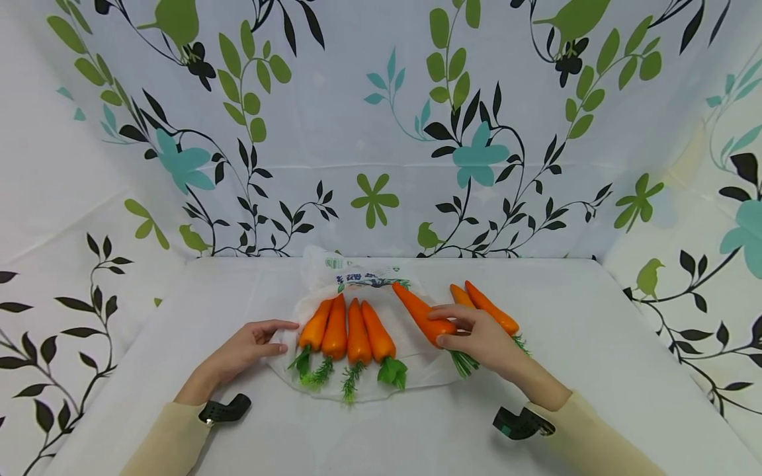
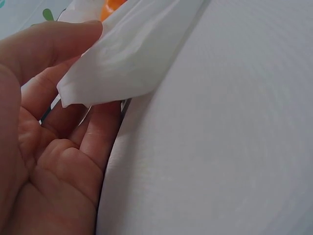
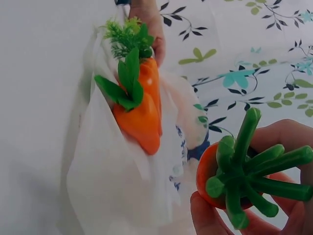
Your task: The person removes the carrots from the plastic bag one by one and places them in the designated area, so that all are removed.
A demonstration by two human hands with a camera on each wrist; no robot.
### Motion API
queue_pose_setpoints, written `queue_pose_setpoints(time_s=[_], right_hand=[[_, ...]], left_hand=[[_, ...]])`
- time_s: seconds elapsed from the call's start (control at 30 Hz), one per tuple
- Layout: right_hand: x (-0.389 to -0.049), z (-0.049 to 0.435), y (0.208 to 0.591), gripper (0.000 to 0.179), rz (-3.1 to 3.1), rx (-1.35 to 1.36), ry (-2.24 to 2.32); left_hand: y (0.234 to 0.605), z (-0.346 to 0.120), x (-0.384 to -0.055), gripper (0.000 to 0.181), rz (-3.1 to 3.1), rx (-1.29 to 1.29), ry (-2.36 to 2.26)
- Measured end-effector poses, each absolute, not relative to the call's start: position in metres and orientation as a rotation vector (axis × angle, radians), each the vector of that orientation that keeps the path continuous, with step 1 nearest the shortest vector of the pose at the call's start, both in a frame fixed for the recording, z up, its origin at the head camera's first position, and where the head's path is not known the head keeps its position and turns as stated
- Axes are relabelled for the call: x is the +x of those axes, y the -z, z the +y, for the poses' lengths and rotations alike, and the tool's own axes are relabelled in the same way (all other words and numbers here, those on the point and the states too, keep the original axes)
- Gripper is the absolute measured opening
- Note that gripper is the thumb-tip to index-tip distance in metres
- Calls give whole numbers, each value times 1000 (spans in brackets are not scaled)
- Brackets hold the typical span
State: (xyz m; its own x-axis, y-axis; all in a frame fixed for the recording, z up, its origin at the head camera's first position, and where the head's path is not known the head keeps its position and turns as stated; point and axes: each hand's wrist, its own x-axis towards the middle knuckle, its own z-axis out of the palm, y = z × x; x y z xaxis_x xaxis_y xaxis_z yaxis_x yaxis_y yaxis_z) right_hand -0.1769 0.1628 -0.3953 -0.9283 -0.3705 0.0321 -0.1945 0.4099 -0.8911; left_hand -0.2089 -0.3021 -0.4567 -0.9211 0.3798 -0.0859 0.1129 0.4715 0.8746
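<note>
“One carrot [image 1: 415,312] sits pinched between the thumb and fingertips of the right hand [image 1: 485,335], close to its thick end. Which way does it lie?”

“Slantwise: tip to the upper left of the frame, green stalks [image 1: 464,363] to the lower right, above the right part of the white plastic bag [image 1: 424,365]. From those fingers, the row of four carrots [image 1: 358,337] on the bag lies left, tips towards the top.”

“And the left hand [image 1: 243,348]?”

“Left of centre, at the bag's left edge, just beside the row's outermost carrot. Thumb and fingers stand either side of the plastic; I can't tell whether they grip it. The right hand is clearly nearer the row's right end.”

“Counting outward?”

“One held, four on the bag, two loose carrots [image 1: 493,309] beyond the right hand, right of centre. Seven altogether; one bag.”
</note>
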Motion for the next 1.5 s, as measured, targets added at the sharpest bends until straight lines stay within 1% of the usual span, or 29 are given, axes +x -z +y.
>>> queue_pose_setpoints(time_s=[0.13, 0.33, 0.53, 0.87, 1.17, 1.5], right_hand=[[-175, 176, 395, 36, 2524, -468, 1541], [-174, 202, 395, 37, 2591, -501, 1550], [-176, 228, 395, 38, 2635, -421, 1547], [-177, 271, 392, 46, 2705, -270, 1463], [-185, 293, 400, 48, 2732, -194, 1426], [-193, 306, 408, 49, 2729, -133, 1396]], left_hand=[[457, -302, -209, 40, 2443, 424, -1437], [459, -301, -210, 40, 2428, 427, -1458], [460, -301, -209, 40, 2404, 433, -1485], [462, -300, -210, 40, 2400, 446, -1485], [462, -303, -210, 40, 2426, 442, -1454], [456, -303, -208, 41, 2449, 431, -1425]])
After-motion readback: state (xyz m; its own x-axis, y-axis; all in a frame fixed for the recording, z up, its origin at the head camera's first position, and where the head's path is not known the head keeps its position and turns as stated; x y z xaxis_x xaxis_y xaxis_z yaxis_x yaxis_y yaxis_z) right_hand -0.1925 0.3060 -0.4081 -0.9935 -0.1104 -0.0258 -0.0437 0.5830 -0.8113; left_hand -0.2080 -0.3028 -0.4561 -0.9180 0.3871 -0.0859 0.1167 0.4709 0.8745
